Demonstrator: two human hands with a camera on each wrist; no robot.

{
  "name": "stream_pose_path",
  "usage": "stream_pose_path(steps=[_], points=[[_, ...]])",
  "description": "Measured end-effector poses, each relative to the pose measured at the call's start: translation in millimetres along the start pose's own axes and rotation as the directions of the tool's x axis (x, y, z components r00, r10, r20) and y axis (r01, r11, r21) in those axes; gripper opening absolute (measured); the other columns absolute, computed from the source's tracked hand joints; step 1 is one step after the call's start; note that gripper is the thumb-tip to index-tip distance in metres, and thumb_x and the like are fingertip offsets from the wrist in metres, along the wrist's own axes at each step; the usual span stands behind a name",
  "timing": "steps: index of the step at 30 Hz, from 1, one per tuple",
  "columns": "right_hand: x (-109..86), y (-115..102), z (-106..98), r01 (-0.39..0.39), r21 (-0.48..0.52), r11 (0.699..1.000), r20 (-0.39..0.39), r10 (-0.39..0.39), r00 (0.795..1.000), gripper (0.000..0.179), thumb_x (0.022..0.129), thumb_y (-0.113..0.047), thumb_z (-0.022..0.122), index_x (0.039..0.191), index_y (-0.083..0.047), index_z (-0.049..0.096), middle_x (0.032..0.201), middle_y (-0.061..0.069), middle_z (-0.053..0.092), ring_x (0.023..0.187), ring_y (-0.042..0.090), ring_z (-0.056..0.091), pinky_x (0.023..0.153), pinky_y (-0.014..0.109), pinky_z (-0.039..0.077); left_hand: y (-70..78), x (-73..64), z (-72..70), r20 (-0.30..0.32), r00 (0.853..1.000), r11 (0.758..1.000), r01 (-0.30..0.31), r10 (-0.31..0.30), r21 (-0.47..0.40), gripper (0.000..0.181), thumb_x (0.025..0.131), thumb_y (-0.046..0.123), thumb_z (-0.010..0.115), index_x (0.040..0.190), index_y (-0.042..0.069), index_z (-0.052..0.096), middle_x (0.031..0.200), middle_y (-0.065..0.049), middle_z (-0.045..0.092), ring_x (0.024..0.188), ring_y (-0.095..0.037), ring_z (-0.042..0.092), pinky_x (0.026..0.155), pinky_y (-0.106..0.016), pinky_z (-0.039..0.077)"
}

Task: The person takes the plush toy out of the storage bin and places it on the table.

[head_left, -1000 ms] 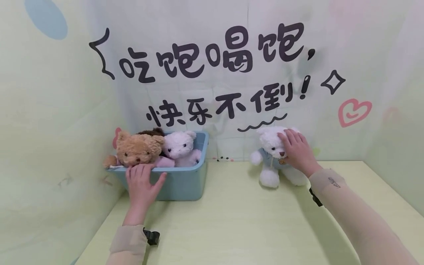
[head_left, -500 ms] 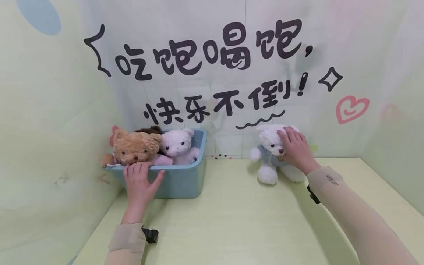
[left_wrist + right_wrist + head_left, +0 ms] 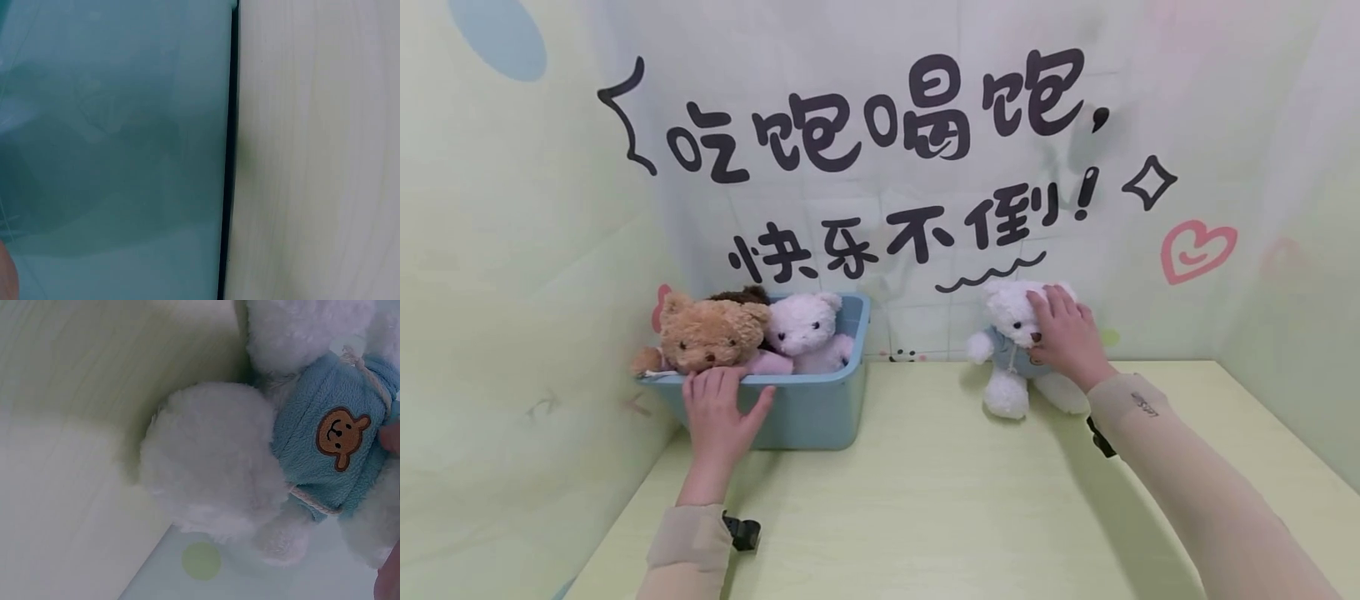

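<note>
At the right back of the table sits a white teddy bear in a blue hoodie. My right hand grips it at the head and neck, hiding part of its face. In the right wrist view, the hoodie shows a brown bear badge, with my thumb beside it. My left hand grips the front rim of a blue plastic bin, fingers over the edge and thumb on the outside. In the bin are a tan teddy bear, a whitish teddy bear and a dark brown plush mostly hidden.
The pale wood table meets a back wall hung with a printed cloth. Side walls enclose it left and right. The bin stands close to the left and back walls.
My right wrist has shifted slightly left, and my hand covers more of the white teddy bear's chest badge. My left hand stays on the bin's rim. The head view shifts slightly.
</note>
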State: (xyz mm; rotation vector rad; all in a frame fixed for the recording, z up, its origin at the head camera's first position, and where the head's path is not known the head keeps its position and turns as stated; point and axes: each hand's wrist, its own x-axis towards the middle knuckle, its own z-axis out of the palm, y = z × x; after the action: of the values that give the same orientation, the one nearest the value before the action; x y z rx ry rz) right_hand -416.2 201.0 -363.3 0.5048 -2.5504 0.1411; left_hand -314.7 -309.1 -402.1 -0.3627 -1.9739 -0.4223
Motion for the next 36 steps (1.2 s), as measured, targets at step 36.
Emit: stream_pose_path(steps=[36], points=[[-2.3, 5, -2, 0.025, -0.084, 0.996, -0.025, -0.027, 0.999, 0.1, 0.067, -0.017, 0.085, 0.144, -0.006, 0.023, 0.144, 0.029, 0.026, 0.134, 0.046, 0.024, 0.094, 0.063, 0.028, -2.2, -0.3, 3.1, -0.013, 1.0, 1.0, -0.007, 0.007, -0.004, 0.066, 0.092, 0.062, 0.046, 0.099, -0.002, 0.058, 0.093, -0.02, 0.056, 0.096, -0.043, 0.046, 0.101, -0.063, 0.018]])
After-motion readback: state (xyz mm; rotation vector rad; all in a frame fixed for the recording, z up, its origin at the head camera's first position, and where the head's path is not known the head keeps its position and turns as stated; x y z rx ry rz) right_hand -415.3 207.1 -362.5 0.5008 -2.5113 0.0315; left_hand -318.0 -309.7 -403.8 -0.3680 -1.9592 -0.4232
